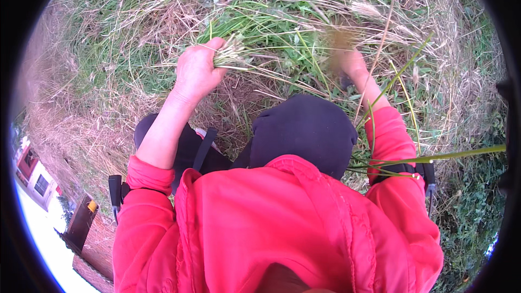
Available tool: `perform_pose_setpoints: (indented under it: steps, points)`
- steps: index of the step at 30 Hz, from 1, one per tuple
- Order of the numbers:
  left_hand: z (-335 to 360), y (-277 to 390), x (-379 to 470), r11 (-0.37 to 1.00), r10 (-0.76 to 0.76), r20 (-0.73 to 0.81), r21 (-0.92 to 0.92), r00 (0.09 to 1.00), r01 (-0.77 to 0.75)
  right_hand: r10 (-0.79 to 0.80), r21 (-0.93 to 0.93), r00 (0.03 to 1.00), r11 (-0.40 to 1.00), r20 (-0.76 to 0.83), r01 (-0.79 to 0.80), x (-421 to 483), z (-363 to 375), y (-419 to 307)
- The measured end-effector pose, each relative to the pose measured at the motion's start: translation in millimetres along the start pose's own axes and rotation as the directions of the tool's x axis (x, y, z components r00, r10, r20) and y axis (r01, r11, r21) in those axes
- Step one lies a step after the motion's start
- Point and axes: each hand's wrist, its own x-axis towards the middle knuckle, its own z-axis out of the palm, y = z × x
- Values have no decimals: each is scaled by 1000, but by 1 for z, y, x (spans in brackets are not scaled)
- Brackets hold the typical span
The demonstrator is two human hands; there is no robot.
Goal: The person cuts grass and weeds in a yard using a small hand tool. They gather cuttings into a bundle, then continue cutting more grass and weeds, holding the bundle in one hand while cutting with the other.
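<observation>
My left hand (199, 65) is shut around a bunch of grass stalks (232, 51), whose pale ends stick out to the right past the thumb. Green and straw-coloured grass (240, 24) lies just beyond that fist. On the other side, my right hand (353, 63) is low over the grass, its fingers partly lost in motion blur. It appears closed on a blurred brown tool (341, 44); the tool's kind cannot be made out. A small dark part shows below this hand. Bare soil and flattened stems lie between my hands and my knees.
My dark-trousered knee (303, 130) rises between my arms. Several green stems (460, 155) cross in front of my right sleeve. Leafy plants (472, 211) grow at the right; dry grass (93, 130) covers the left. A building (38, 179) and a brown wall (95, 236) stand at the lower left.
</observation>
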Motion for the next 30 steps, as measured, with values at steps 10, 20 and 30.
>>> perform_pose_setpoints:
  steps: [10, 20, 30]
  points:
    - [-38, -21, -22, 983, 133, -229, 152, 964, -99, -132, 222, 988, 969, 79, 112, -38, 14, -52]
    - [-133, -120, -67, 910, -350, -442, -370, 826, 187, 22, -345, 997, 938, -71, -46, -95, -145, -43]
    - [-220, -182, -120, 822, -500, -763, -567, 410, -51, -240, -544, 940, 769, 241, 336, -63, -94, -114]
